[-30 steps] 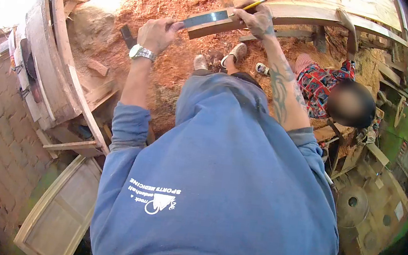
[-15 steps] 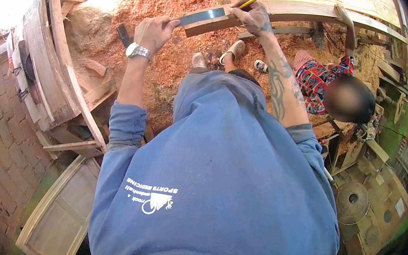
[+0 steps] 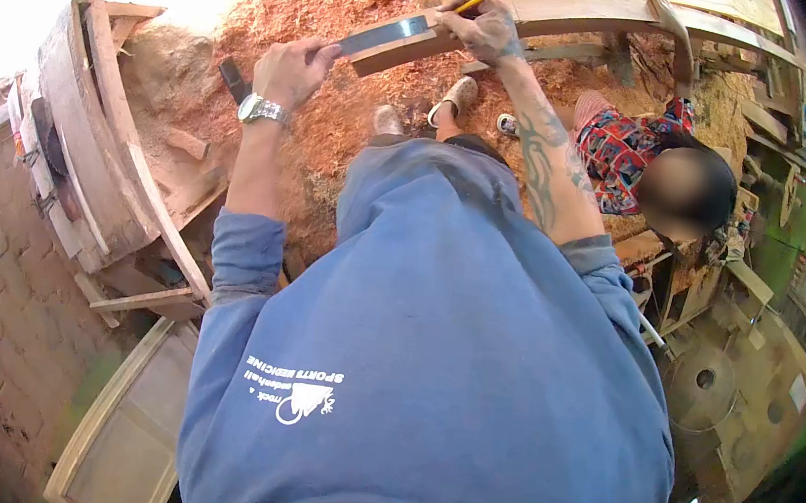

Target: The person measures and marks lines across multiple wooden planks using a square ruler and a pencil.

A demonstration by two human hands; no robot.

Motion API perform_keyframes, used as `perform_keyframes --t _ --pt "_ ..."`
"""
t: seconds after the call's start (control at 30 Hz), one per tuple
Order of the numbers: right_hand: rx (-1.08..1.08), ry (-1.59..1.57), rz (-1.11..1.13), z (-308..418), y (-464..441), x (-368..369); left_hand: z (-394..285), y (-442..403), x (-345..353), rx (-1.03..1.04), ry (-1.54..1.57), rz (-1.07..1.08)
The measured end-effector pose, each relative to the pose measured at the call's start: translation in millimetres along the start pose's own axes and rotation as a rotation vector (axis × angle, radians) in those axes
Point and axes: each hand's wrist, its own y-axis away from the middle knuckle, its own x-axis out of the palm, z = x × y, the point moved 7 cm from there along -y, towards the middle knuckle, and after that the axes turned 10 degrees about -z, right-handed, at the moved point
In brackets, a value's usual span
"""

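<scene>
Wooden beam [image 3: 589,12], I log, under a co-worker's hand [image 3: 665,15]. Left hand [image 3: 289,70] just off the beam's end, right hand [image 3: 483,32] over it, apart. Metal strip [image 3: 383,36] along the beam's top, left gripping its end. Yellow pencil [image 3: 476,2] above the beam, clamped in the right.

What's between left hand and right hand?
A metal strip, running along the end of the wooden beam; it shows in the head view.

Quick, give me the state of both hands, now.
Left hand: closed on one end of the metal straightedge.
Right hand: closed, holding the yellow pencil, over the wooden beam.
</scene>
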Motion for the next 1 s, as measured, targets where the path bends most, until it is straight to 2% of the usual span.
perform_keyframes --t 0.13,0.3,0.37,0.53,0.6,0.7,0.73,0.83,0.87,1.0 --pt "0.025 0.098 0.019 5.8 0.7 -2.1 2.0 -2.6 2.6 -0.028 -0.040 0.063" --pt "0.078 -0.529 -0.250 -19.5 -5.7 -29.2 3.4 -4.4 2.3 0.004 -0.045 0.024" --pt "0.079 -0.580 -0.447 -25.3 10.1 -56.8 4.1 -2.9 1.4 0.007 -0.051 0.023" --pt "0.177 -0.654 -0.688 -65.0 54.0 -116.1 2.6 -1.8 3.8 -0.008 -0.089 0.083" --pt "0.219 -0.642 -0.801 -88.3 73.2 -133.3 4.5 -1.8 4.7 0.031 -0.038 0.020" --pt "0.417 -0.663 -0.696 -137.5 91.1 -139.0 -0.9 -2.1 1.0 0.055 0.007 -0.004" --pt "0.408 -0.558 -0.781 -141.2 98.0 -137.5 0.7 -2.0 3.2 0.059 0.010 -0.009" --pt "0.398 -0.245 -0.580 -119.3 100.7 -112.9 -0.4 -1.1 1.2 0.030 0.011 0.013" --pt "0.141 0.262 -0.564 -89.3 90.4 -105.2 -0.6 -1.1 0.1 0.014 0.011 0.025" --pt "-0.099 0.479 -0.338 7.3 56.7 -46.6 4.9 -2.7 6.5 0.039 -0.026 0.020"
